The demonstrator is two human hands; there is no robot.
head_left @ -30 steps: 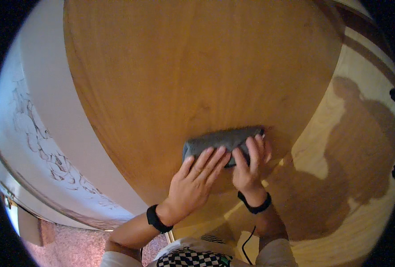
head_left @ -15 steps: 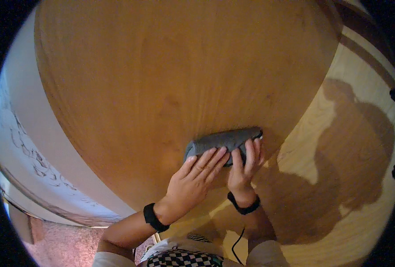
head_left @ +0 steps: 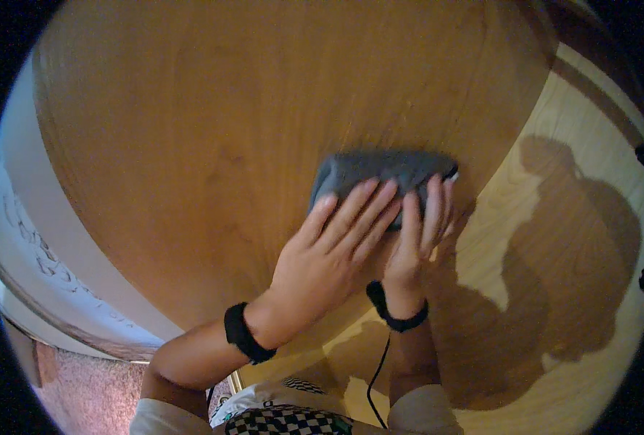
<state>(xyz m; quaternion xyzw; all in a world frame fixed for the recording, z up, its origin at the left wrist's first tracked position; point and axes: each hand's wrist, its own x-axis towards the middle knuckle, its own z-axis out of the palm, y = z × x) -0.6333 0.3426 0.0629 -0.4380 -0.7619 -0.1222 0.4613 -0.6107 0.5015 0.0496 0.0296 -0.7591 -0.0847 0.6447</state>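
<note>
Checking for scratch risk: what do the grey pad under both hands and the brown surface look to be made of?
The pad looks like soft grey cloth or microfibre: matte, with rounded, slightly sagging edges. The surface looks like wood or wood veneer with a smooth satin finish: fine grain lines run along it. Solid or veneer, I cannot tell.

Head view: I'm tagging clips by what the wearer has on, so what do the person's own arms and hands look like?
Both hands are bare, no gloves: left hand, right hand. Each wrist carries a black band, the left band and the right band. A thin black cable hangs down beside the right forearm. Short white sleeves end near the elbows.
</note>
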